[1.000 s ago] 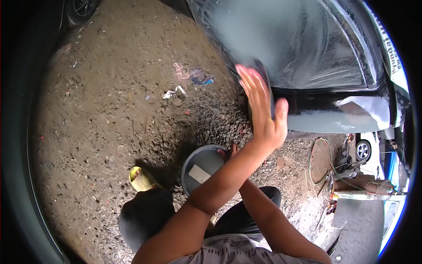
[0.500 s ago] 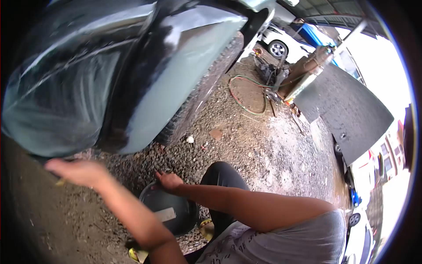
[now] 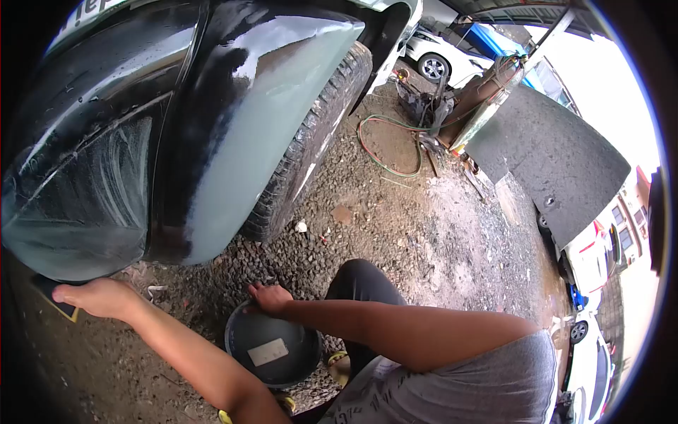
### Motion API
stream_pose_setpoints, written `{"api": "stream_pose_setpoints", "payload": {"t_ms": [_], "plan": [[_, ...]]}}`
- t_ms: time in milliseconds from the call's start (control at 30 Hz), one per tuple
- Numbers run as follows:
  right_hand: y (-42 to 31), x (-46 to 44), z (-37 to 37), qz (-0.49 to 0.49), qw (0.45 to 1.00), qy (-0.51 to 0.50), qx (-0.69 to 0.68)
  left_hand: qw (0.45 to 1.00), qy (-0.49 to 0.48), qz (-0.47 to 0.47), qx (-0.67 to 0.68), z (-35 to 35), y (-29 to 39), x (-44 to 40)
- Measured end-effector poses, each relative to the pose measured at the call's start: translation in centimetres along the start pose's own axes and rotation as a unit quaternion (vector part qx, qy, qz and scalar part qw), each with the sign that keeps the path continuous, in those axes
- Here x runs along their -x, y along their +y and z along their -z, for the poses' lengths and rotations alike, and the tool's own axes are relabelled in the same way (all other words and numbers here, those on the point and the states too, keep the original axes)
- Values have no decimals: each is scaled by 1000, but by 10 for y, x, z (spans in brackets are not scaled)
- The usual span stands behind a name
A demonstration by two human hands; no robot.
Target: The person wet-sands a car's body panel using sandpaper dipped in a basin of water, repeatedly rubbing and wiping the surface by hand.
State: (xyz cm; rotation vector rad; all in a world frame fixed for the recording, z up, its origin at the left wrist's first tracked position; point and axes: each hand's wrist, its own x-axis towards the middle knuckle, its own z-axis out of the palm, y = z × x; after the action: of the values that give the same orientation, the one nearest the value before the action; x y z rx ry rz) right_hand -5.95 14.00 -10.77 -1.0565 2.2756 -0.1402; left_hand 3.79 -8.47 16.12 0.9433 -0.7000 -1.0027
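My left hand is closed on a folded dark sheet with a yellowish edge, which looks like sandpaper. It is beside the lower edge of a black car body panel, which has dull grey-green areas and whitish streaks. Whether the sheet touches the panel I cannot tell. My right hand grips the rim of a dark bucket on the gravel, its fingers over the far edge. Inside the bucket lies a pale rectangular block.
A muddy tyre sits under the car's fender. Beyond it, red and green hoses lie on the gravel near a rusty cylinder. A large dark sheet leans at the right. White cars stand farther off.
My view has steadied and shifted, showing more of the tyre. My left hand sits slightly lower and farther left, with the sheet now plainly visible. My right hand stays at the bucket rim.
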Motion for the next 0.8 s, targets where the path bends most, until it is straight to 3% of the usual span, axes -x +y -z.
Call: {"api": "stream_pose_setpoints", "payload": {"t_ms": [33,67,100,300,367,433,467,500,533,700,733,767,800], "plan": [[1,-2,1,1,1000,5,5,999,-7,-18,-32,2,-1,-5],[-1,-3,-1,-1,1000,10,5,986,-38,-157,-43,8,-34,2],[-3,-1,-2,-1,1000,11,-4,968,-67,-221,-95,8,-48,25],[2,-6,-1,5,1000,13,3,964,-76,-252,39,2,-35,36],[-1,-2,0,-6,1000,-3,4,999,-18,36,37,0,16,12],[-2,1,-2,-10,1000,-11,5,996,-27,-78,-21,1,3,-1],[-5,-2,3,-9,1000,-7,6,998,-4,-56,-3,3,-6,12],[-8,-4,2,-10,1000,-3,4,994,-74,-75,30,16,-50,10],[-6,-3,-2,-13,1000,0,4,953,-89,-287,-31,1,-16,57],[1,-8,-4,-8,1000,7,8,969,-90,-229,17,9,-26,52],[5,-14,-4,-12,1000,-10,24,987,-44,-142,65,7,-10,28],[7,-17,-11,-12,999,-32,40,989,-6,66,133,8,7,11],[8,-16,-15,1,999,8,43,971,-6,118,207,5,15,4]]}}
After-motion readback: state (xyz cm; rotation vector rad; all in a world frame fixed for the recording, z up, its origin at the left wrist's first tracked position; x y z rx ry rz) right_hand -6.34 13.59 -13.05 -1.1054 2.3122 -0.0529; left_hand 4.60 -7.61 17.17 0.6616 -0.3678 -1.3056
